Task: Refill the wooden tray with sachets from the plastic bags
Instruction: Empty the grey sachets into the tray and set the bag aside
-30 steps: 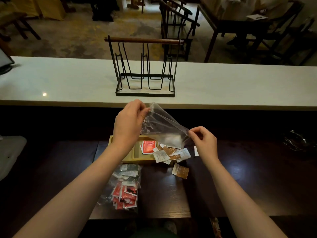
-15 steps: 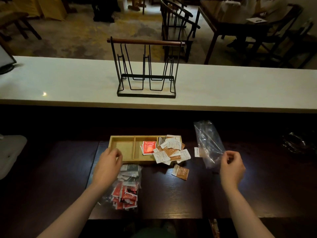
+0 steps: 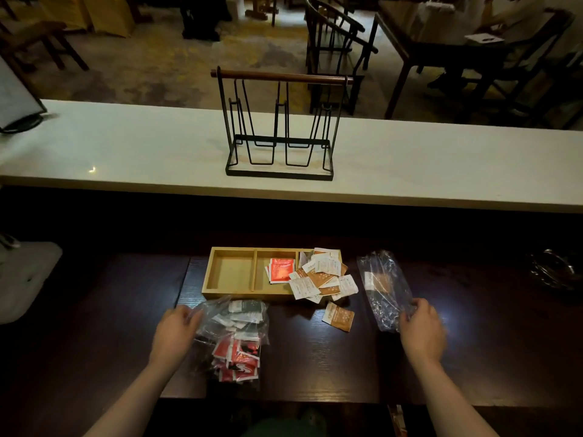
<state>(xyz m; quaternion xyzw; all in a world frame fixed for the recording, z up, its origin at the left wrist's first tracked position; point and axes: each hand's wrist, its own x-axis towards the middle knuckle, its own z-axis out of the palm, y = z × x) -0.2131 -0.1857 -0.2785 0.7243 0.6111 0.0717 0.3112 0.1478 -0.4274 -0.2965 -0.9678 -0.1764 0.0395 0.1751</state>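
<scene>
Tray point(image 3: 232, 272): beyond both hands on worktop point(image 3: 315, 357); left compartment bare, middle part-filled, right heaped and spilling.
Left hand point(image 3: 175, 332): fingers on full bag point(image 3: 235, 335); grip unclear.
Right hand point(image 3: 422, 334): pinched near-empty bag point(image 3: 383, 288).
Stray sachet point(image 3: 338, 316): between hands, outside tray.
Progress: roughly half; full bag unemptied.

Wooden tray point(image 3: 233, 274) sits mid-table point(image 3: 315, 357) — sachets point(image 3: 321, 275) piled in its right end, spilling over. Full bag point(image 3: 236, 335) just in front of tray, near-empty bag point(image 3: 383, 288) to its right. Wire rack point(image 3: 279, 127) on counter point(image 3: 126, 146) behind.
</scene>
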